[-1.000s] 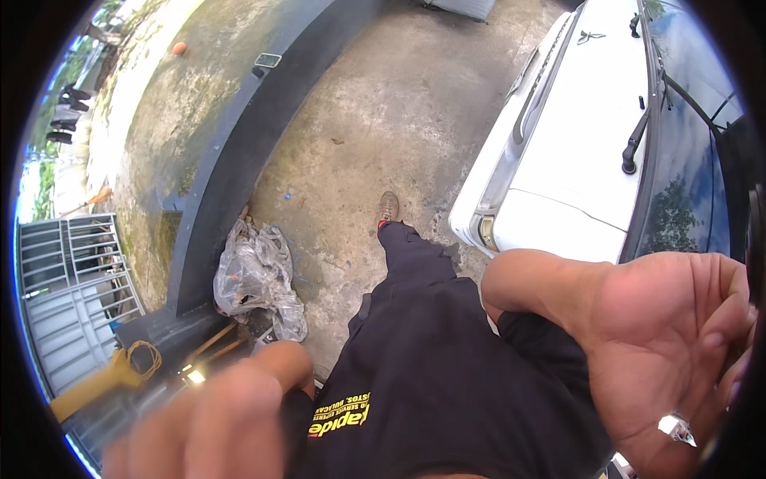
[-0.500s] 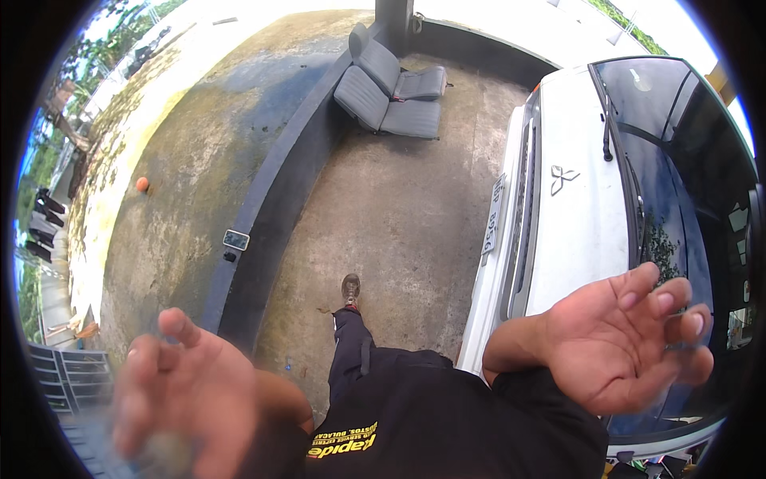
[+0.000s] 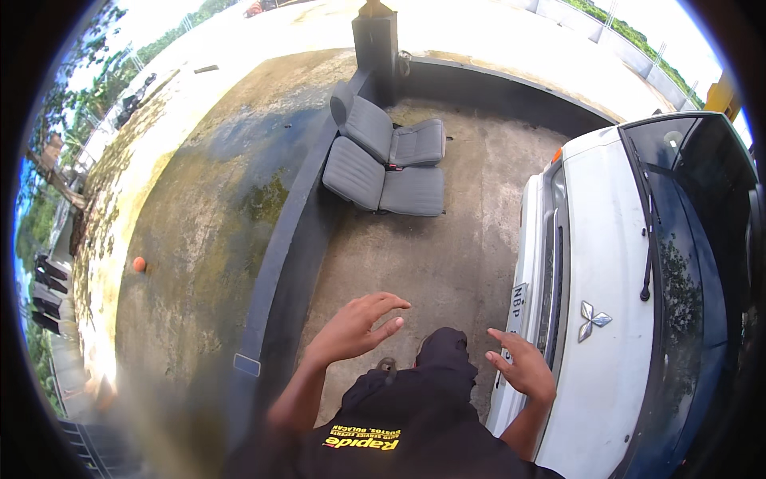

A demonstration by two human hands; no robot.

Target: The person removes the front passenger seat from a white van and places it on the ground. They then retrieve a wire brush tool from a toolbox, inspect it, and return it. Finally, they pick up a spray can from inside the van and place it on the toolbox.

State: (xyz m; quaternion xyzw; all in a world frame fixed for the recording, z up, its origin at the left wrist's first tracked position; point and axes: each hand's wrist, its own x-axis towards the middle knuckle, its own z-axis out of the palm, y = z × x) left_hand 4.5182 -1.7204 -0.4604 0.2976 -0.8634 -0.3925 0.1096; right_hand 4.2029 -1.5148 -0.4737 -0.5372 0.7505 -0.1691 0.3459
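Held out in front of my dark shirt (image 3: 399, 427), my left hand (image 3: 355, 327) has its fingers stretched and thumb apart, with nothing in it. My right hand (image 3: 523, 363) is likewise empty, fingers and thumb spread, close to the front of a white vehicle (image 3: 610, 391). The two hands face each other over my raised knee (image 3: 443, 347) and touch nothing. Ahead of them, grey car seats (image 3: 411, 191) rest on the concrete floor (image 3: 479, 144) against the low wall.
A low dark wall (image 3: 275, 275) runs along my left, with a phone-like device (image 3: 247, 365) on its top. Beyond it an orange ball (image 3: 140, 264) lies on the ground. A dark pillar (image 3: 375, 52) stands behind the seats. The vehicle lines my right side.
Both hands have come down and inward from raised, spread positions at the sides. My view has tipped up, the seats now appear lower and nearer, and one knee has lifted.
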